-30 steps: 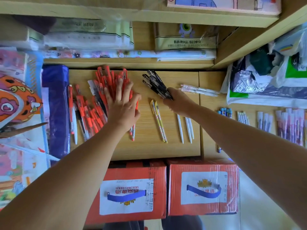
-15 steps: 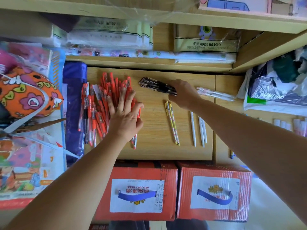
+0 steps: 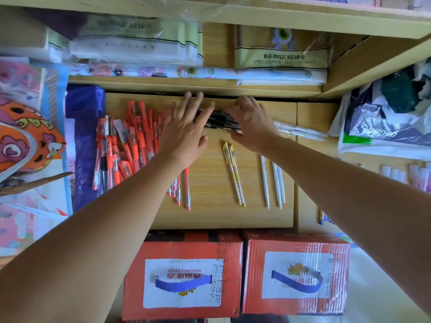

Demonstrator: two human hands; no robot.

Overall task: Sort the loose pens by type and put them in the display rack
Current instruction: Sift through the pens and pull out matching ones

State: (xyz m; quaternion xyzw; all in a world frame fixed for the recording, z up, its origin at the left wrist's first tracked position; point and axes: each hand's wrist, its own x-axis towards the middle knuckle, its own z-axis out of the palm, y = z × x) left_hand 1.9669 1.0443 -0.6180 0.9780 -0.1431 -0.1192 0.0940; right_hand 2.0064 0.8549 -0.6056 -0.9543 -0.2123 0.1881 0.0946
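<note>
A bundle of black pens (image 3: 220, 121) lies crosswise near the back of the wooden shelf (image 3: 210, 215). My right hand (image 3: 251, 123) grips the bundle's right end with curled fingers. My left hand (image 3: 186, 129) lies flat with straight fingers against the bundle's left end. A heap of red pens (image 3: 127, 148) fills the shelf's left side. Two yellow pens (image 3: 234, 173) and three white pens (image 3: 274, 180) lie side by side nearer the front. Clear pens (image 3: 300, 131) lie to the right of my right hand.
Two red cardboard boxes (image 3: 184, 273) (image 3: 295, 273) stand below the shelf's front edge. A blue bag (image 3: 82, 141) borders the red pens on the left. Plastic bags (image 3: 384, 122) crowd the right. Packaged paper (image 3: 130, 43) sits on the upper shelf. More pens (image 3: 417, 176) lie far right.
My left hand left the red pens and moved right to the black bundle's left end. My right hand stayed on the black pens, now lying crosswise at the back.
</note>
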